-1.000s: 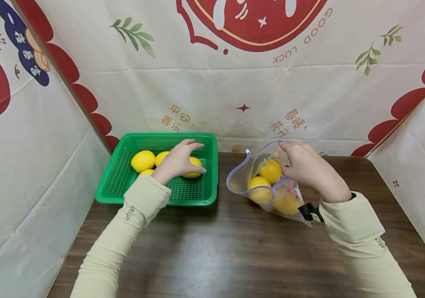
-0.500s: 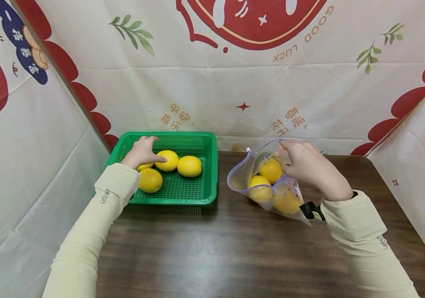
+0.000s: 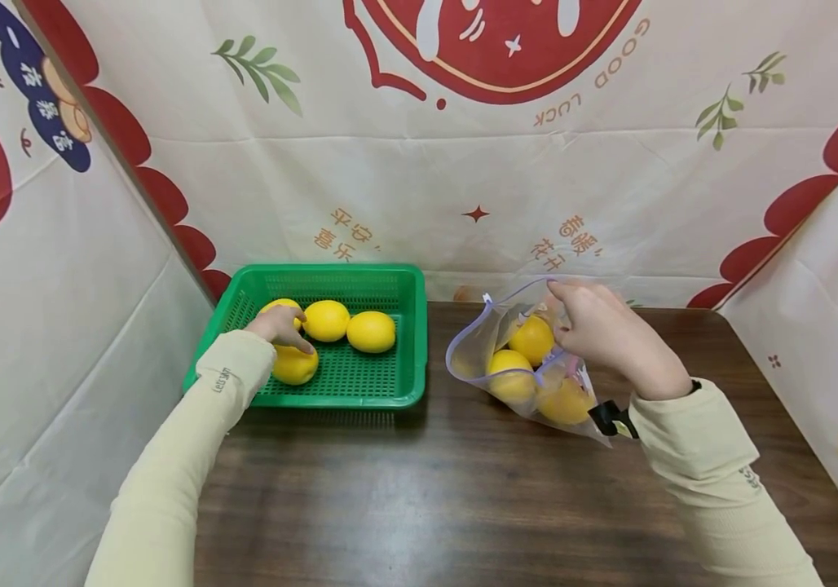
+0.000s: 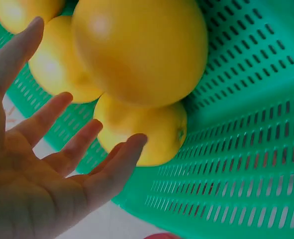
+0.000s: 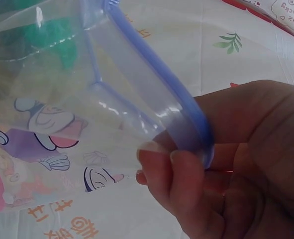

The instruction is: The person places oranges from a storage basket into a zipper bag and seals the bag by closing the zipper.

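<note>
My left hand (image 3: 278,324) reaches over the left side of a green slotted basket (image 3: 360,401), fingers spread and loosely bent. Its thumb is right at the front lemon (image 3: 294,367), and a second lemon (image 3: 281,306) lies partly behind the fingers. In the left wrist view the fingers stand apart around the lemons, with one large lemon (image 4: 142,55) nearest the camera. My right hand (image 3: 610,334) pinches the lilac-edged mouth of a clear zip bag (image 5: 142,79), keeping it gaping. Several yellow fruits (image 3: 510,379) are inside that bag.
Two more lemons, a middle one (image 3: 327,321) and a right one (image 3: 371,332), lie in the basket. Basket and bag stand on a dark wooden table (image 3: 390,489), close to a printed cloth backdrop (image 3: 302,179). Cloth walls rise on both sides.
My left hand has moved left from the right-hand lemon to the left pair and has lowered toward the front one. My right hand holds the bag as before.
</note>
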Tool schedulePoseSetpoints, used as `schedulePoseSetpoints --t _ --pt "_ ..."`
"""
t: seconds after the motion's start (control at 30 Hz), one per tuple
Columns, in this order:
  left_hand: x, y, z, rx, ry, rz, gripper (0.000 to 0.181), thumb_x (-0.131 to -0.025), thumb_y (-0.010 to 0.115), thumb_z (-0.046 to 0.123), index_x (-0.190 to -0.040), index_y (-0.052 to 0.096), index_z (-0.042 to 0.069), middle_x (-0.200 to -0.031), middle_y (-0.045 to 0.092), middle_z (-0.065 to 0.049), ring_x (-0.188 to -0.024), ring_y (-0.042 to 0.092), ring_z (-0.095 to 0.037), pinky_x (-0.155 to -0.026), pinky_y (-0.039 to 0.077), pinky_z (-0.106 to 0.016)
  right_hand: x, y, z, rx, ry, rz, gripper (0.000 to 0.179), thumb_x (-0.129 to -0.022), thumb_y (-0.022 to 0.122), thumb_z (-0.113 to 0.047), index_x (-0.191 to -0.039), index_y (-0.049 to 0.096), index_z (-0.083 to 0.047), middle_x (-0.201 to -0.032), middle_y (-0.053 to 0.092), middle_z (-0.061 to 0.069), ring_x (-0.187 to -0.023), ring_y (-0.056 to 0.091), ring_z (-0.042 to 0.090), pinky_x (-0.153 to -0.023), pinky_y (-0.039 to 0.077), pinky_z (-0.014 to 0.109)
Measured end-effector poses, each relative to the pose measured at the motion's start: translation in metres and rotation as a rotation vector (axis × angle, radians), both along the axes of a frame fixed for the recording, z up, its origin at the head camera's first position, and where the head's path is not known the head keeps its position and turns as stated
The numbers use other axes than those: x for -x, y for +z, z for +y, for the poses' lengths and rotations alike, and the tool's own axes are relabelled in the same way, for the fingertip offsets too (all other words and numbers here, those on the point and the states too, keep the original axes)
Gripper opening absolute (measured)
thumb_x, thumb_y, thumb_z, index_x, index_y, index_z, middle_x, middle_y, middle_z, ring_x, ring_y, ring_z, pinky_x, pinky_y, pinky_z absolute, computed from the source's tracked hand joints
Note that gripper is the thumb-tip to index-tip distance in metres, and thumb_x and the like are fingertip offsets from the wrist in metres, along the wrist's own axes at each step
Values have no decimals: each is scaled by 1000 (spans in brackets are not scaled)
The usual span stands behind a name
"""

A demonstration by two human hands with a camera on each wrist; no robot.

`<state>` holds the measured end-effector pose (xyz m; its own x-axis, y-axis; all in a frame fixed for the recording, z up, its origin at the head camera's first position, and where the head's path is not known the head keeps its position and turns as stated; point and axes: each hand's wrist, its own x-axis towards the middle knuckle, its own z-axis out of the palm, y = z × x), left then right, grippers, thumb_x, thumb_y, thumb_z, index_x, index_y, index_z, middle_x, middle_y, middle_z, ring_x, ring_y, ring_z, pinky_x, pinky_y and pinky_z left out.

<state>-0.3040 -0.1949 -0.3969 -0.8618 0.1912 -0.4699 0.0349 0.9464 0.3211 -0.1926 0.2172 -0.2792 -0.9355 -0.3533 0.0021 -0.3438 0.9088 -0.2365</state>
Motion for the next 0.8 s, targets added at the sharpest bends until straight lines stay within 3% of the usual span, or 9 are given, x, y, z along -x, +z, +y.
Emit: schedulePoseSetpoints --t 0.1,0.4,0.6,0.8 --pt "0 -5 3 35 -28 -42 67 -81 68 30 -133 40 -2 -135 38 -25 -115 43 -36 -91 40 -46 -1 -1 1 -1 1 0 57 -75 54 1 -129 40 13 -123 47 33 -38 27 11 -40 27 25" --pt "0 -7 8 63 4 -165 71 -80 69 25 -138 34 3 -136 37 -21 -116 42 -35 -89 41 -46 0 -1 3 5 5 8 58 -74 55 2 -129 40 14 -119 49 34 -39 28 12 -40 27 25" --pt "1 -10 7 85 -2 -202 72 -78 71 21 -139 36 6 -139 33 -22 -121 36 -37 -92 38 -49 1 -1 3 5 4 0 58 -74 55 2 -129 40 13 -122 48 33 -39 29 12 -40 28 25" --pt "11 -17 4 79 -11 -219 79 -69 79 24 -137 41 10 -137 35 -21 -118 38 -36 -87 42 -46 0 -2 2 3 3 1 58 -74 56 2 -129 40 13 -123 47 33 -39 31 12 -41 29 26"
